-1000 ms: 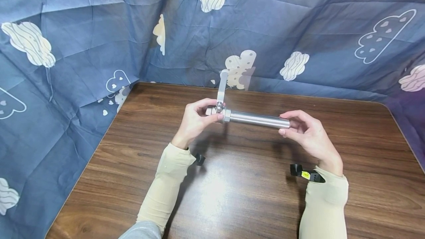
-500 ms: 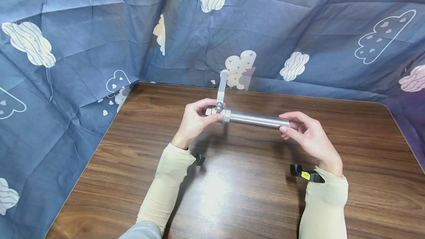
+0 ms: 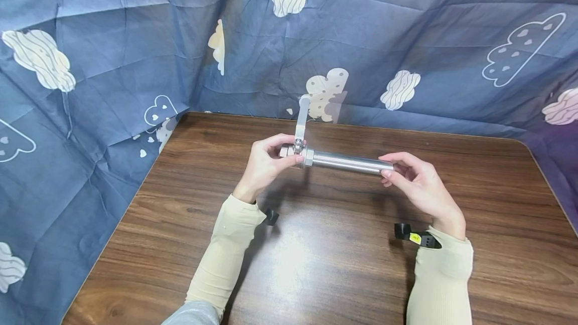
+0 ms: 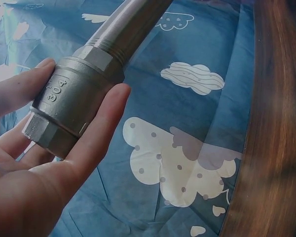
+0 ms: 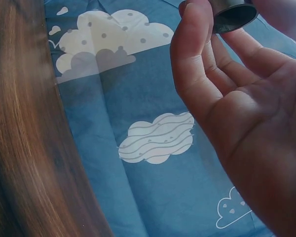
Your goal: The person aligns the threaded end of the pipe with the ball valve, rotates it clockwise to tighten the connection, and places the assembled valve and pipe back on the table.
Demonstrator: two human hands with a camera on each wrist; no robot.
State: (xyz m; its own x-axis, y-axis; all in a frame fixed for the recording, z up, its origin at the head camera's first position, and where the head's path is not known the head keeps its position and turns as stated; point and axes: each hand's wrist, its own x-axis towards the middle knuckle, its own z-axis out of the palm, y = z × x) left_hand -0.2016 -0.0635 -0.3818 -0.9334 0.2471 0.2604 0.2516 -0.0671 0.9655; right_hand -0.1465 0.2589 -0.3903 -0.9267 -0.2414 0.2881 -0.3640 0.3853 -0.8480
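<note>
My left hand (image 3: 269,160) grips a steel ball valve (image 4: 71,101), thumb and fingers on either side of its body, which is marked 304. Its flat lever handle (image 3: 302,119) points away toward the curtain. A straight steel pipe (image 3: 347,161) runs from the valve's hex end to the right, with a few threads showing at the joint. My right hand (image 3: 420,182) pinches the pipe's far end between thumb and fingers. In the right wrist view the pipe's open mouth (image 5: 235,19) faces the palm. Valve and pipe are held up over the table.
A brown wood-grain table (image 3: 343,275) lies beneath both hands. Behind it and on the left hangs a blue curtain (image 3: 370,39) printed with clouds. Black wrist-camera mounts (image 3: 403,231) stick out by the sleeves.
The right hand's fingers have shifted slightly on the pipe's end, the thumb now lying over its near edge. The left hand and valve stay in place.
</note>
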